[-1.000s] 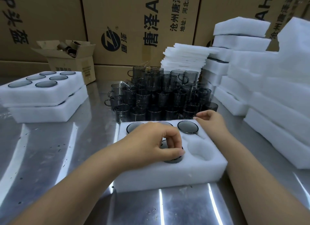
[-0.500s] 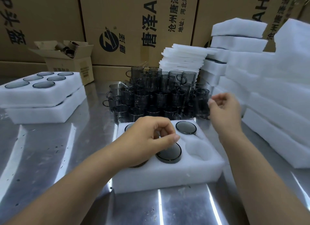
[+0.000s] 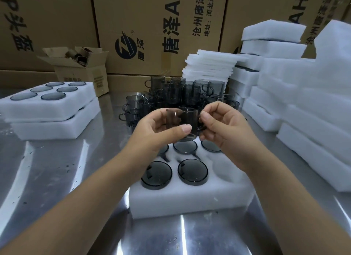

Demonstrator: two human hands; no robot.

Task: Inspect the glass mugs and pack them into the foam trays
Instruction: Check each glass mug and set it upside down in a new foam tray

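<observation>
I hold one smoky grey glass mug [image 3: 185, 122] upright in the air between both hands, above the far edge of a white foam tray [image 3: 190, 199]. My left hand [image 3: 153, 133] wraps its body from the left, thumb across the front. My right hand [image 3: 222, 127] pinches the handle side. The tray holds several mugs upside down in its round pockets; the near right pocket [image 3: 226, 169] is empty. Behind my hands stands a stacked cluster of loose grey mugs [image 3: 182, 93].
Two filled foam trays [image 3: 47, 110] are stacked at the left on the steel table [image 3: 57, 178]. Foam trays [image 3: 303, 102] and thin foam sheets [image 3: 210, 68] are piled at the right. A small open carton [image 3: 81, 68] and big cardboard boxes [image 3: 157, 26] line the back.
My left hand left the mug it set in the tray and rose. My right hand took a mug from the pile, and both hands now hold it above the tray.
</observation>
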